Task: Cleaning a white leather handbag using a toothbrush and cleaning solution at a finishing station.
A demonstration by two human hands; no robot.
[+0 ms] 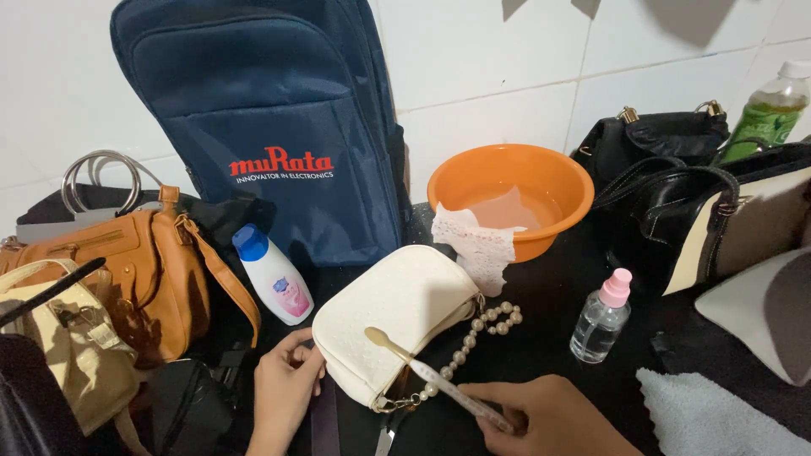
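White wall tiles rise behind a dark desk [541, 295] crowded with bags and bottles. Near the front edge lies a small cream purse [397, 317], tilted, with a rounded boxy shape, a finely textured pale surface and a strap of pearl-like beads [473, 333] that loops off its right end onto the dark top. The left hand [283, 397] is closed on the purse's lower left corner, fingers curled against it. The right hand [549, 418] grips the handle of a toothbrush [439, 380], whose head lies on the purse's front face near its lower edge. Just behind the purse stands an orange basin [557, 181] holding a little water, with a white lace-edged cloth [477, 241] draped over its rim. A small clear spray bottle with a pink cap [601, 319] stands to the right, apart from the purse, and a white lotion bottle with a blue cap [274, 274] leans to its left. A navy backpack [262, 127] is propped against the wall, a tan leather bag [127, 270] sits at left, black handbags [676, 177] at right, and a grey towel [718, 418] lies at the lower right corner.
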